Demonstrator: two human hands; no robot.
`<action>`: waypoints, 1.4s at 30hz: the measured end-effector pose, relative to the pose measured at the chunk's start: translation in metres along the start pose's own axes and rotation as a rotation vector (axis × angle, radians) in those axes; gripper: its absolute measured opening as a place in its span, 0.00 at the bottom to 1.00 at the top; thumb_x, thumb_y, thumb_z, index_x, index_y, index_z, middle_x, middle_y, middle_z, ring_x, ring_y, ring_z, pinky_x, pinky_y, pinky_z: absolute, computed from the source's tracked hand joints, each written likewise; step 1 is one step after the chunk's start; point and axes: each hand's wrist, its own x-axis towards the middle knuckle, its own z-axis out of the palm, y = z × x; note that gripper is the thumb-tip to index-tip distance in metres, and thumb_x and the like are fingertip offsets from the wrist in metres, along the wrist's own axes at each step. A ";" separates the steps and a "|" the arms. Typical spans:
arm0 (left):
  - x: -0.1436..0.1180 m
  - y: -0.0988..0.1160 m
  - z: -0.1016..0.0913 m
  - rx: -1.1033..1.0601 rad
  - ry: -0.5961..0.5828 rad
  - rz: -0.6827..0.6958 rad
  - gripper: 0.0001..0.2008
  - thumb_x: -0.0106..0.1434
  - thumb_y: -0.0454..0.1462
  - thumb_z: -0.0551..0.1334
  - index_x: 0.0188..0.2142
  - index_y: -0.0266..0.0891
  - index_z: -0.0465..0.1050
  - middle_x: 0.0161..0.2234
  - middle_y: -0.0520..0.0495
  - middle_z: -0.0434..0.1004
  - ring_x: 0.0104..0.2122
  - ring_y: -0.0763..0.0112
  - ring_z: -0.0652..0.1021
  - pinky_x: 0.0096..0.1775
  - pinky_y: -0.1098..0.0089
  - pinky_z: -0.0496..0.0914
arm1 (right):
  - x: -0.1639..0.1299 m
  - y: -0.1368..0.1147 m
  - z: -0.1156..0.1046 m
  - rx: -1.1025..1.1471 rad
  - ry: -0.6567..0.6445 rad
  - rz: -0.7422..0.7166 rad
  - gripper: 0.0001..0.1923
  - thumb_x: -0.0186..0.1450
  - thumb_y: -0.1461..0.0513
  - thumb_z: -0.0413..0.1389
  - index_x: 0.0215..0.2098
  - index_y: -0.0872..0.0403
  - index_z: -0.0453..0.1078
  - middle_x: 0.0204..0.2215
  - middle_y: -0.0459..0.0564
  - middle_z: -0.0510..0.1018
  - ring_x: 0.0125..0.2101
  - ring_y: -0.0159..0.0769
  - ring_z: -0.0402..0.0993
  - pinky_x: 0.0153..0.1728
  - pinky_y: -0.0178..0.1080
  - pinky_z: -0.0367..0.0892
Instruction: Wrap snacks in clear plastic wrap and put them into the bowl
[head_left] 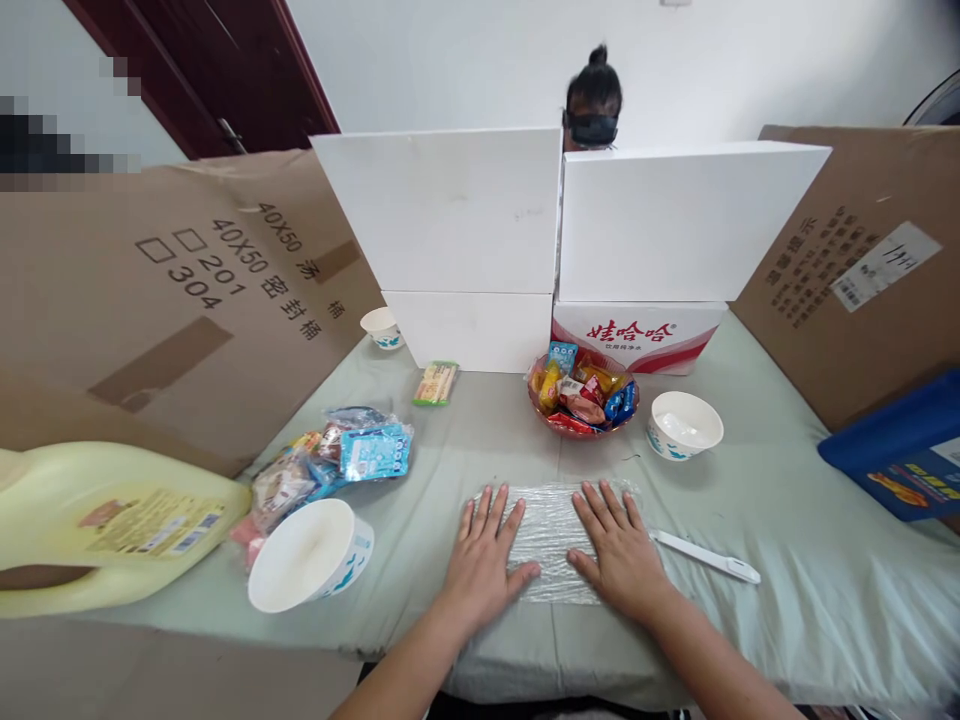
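Observation:
A sheet of clear, wrinkled plastic film is spread on the cloth-covered table in front of me. My left hand lies flat over its left side, fingers spread. Over the right side rests my right hand, palm down and fingers apart. Just right of that hand is a slim white plastic tool, its tip close to the film's edge. Beyond the film stands a red glass bowl filled with wrapped snacks. A white paper bowl with something clear inside sits to its right.
A large paper bowl, bagged snacks and a yellow jug are at left. A flat snack pack and small bowl lie farther back. White boxes, brown cartons and a blue container surround the table. Behind sits a person.

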 end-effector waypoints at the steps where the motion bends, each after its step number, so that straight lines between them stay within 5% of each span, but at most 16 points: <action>1: 0.001 0.001 -0.001 -0.004 0.000 0.003 0.39 0.63 0.56 0.57 0.67 0.44 0.50 0.68 0.38 0.44 0.66 0.44 0.49 0.61 0.45 0.49 | 0.000 -0.001 -0.001 0.005 -0.005 0.002 0.37 0.68 0.44 0.44 0.68 0.53 0.49 0.68 0.52 0.50 0.67 0.52 0.41 0.62 0.59 0.41; 6: -0.008 0.004 -0.025 -0.055 0.084 0.039 0.35 0.63 0.51 0.60 0.65 0.41 0.55 0.66 0.36 0.51 0.65 0.41 0.51 0.59 0.40 0.52 | -0.017 0.001 -0.022 0.037 0.046 -0.040 0.32 0.67 0.46 0.48 0.65 0.51 0.56 0.67 0.54 0.54 0.66 0.54 0.43 0.61 0.63 0.43; 10: -0.032 -0.003 -0.047 -0.226 0.051 0.216 0.24 0.60 0.42 0.64 0.56 0.40 0.66 0.58 0.38 0.66 0.61 0.49 0.62 0.57 0.49 0.63 | -0.057 0.014 -0.040 0.123 0.112 -0.130 0.29 0.66 0.48 0.52 0.62 0.49 0.61 0.64 0.51 0.61 0.65 0.49 0.49 0.61 0.55 0.52; 14: -0.047 -0.015 -0.050 -0.322 0.020 0.314 0.15 0.59 0.32 0.62 0.47 0.39 0.70 0.50 0.41 0.73 0.55 0.55 0.70 0.53 0.55 0.70 | -0.091 0.029 -0.035 0.193 0.083 -0.165 0.23 0.66 0.52 0.55 0.58 0.48 0.65 0.58 0.50 0.69 0.59 0.44 0.63 0.55 0.46 0.65; 19: -0.048 -0.024 -0.049 -0.406 0.099 0.361 0.12 0.62 0.25 0.52 0.38 0.39 0.70 0.46 0.44 0.76 0.55 0.62 0.72 0.53 0.63 0.70 | -0.103 0.031 -0.031 0.229 0.130 -0.160 0.12 0.68 0.60 0.53 0.49 0.47 0.69 0.52 0.49 0.75 0.54 0.40 0.69 0.52 0.44 0.68; 24: -0.044 -0.029 -0.054 -0.555 0.093 0.164 0.08 0.66 0.31 0.51 0.37 0.40 0.68 0.40 0.46 0.77 0.44 0.67 0.78 0.46 0.68 0.73 | -0.096 0.025 -0.045 0.387 0.108 -0.124 0.09 0.69 0.63 0.50 0.44 0.49 0.70 0.47 0.51 0.77 0.50 0.38 0.72 0.51 0.42 0.69; 28: -0.028 -0.034 -0.049 -0.523 0.119 -0.116 0.09 0.68 0.38 0.50 0.37 0.42 0.68 0.29 0.52 0.76 0.28 0.70 0.78 0.32 0.72 0.72 | -0.074 0.022 -0.044 0.496 0.146 0.116 0.12 0.71 0.60 0.44 0.44 0.50 0.69 0.39 0.49 0.80 0.40 0.35 0.78 0.40 0.38 0.73; 32: -0.004 -0.037 -0.033 -0.344 0.199 -0.296 0.09 0.67 0.37 0.50 0.41 0.42 0.69 0.32 0.51 0.80 0.30 0.67 0.80 0.34 0.70 0.71 | -0.038 0.022 -0.030 0.377 0.231 0.315 0.15 0.71 0.58 0.42 0.48 0.52 0.67 0.40 0.51 0.81 0.38 0.39 0.79 0.37 0.39 0.73; 38: 0.014 -0.039 -0.009 -0.087 0.215 -0.312 0.10 0.68 0.36 0.52 0.43 0.40 0.71 0.37 0.46 0.81 0.33 0.65 0.81 0.33 0.69 0.71 | -0.011 0.019 -0.009 -0.018 0.127 0.327 0.17 0.71 0.61 0.39 0.47 0.55 0.68 0.36 0.54 0.79 0.27 0.39 0.77 0.23 0.38 0.64; 42: 0.016 -0.039 -0.012 -0.032 0.271 -0.301 0.11 0.69 0.38 0.53 0.42 0.38 0.72 0.35 0.44 0.79 0.31 0.64 0.79 0.32 0.68 0.71 | -0.014 0.019 -0.015 -0.120 0.167 0.300 0.15 0.71 0.62 0.41 0.44 0.55 0.68 0.33 0.53 0.76 0.28 0.38 0.74 0.27 0.38 0.62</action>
